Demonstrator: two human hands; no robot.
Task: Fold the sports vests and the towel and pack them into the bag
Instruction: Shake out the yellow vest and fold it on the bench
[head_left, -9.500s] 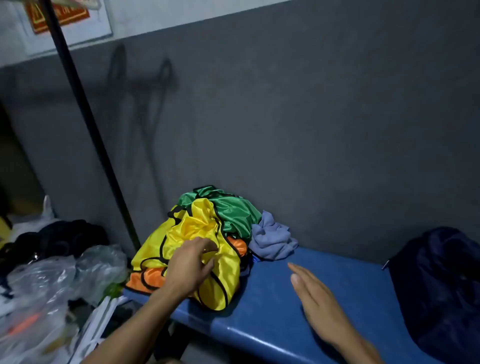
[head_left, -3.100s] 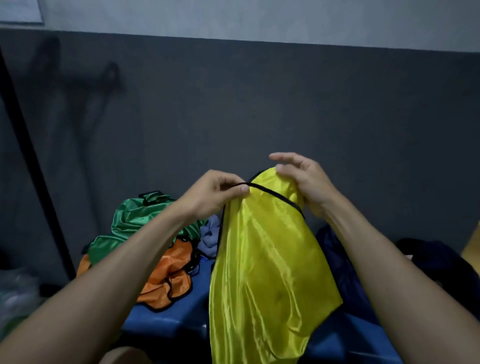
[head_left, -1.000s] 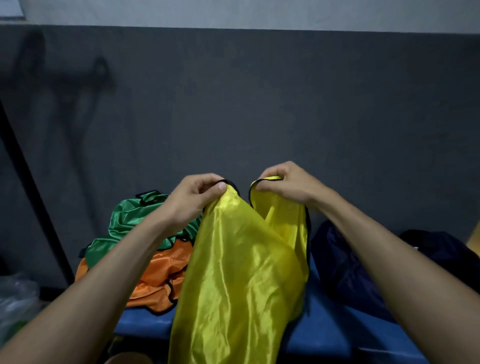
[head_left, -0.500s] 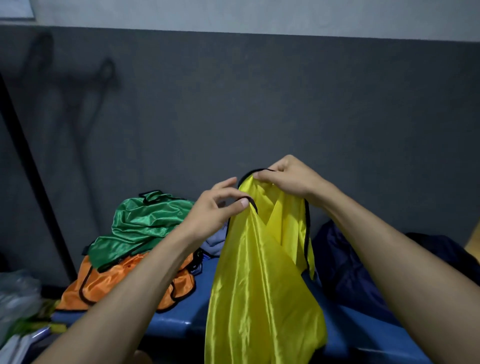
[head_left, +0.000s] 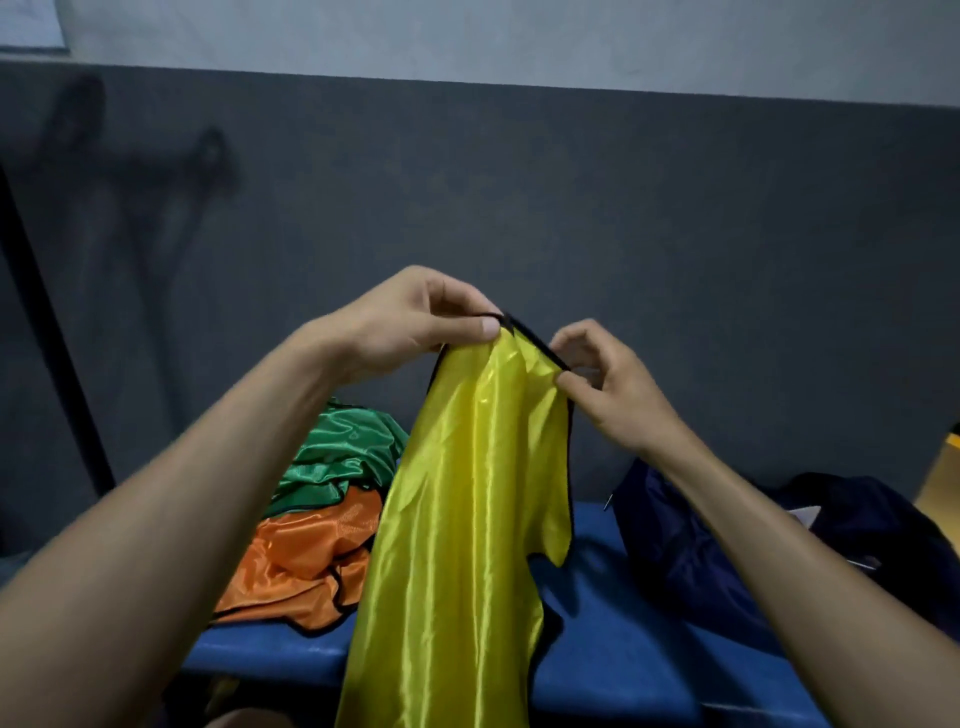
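I see a shiny yellow vest (head_left: 467, 519) with black trim, a green vest (head_left: 343, 452) on an orange vest (head_left: 311, 561), a blue counter (head_left: 597, 649), a navy bag (head_left: 701, 561), a dark grey wall (head_left: 571, 197)

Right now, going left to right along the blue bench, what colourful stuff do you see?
Orange vest with the green vest piled on top → yellow vest held up by both hands → dark blue bag.

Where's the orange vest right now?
The orange vest lies on the blue bench, left of centre in the head view, under the green vest and left of the hanging yellow vest.
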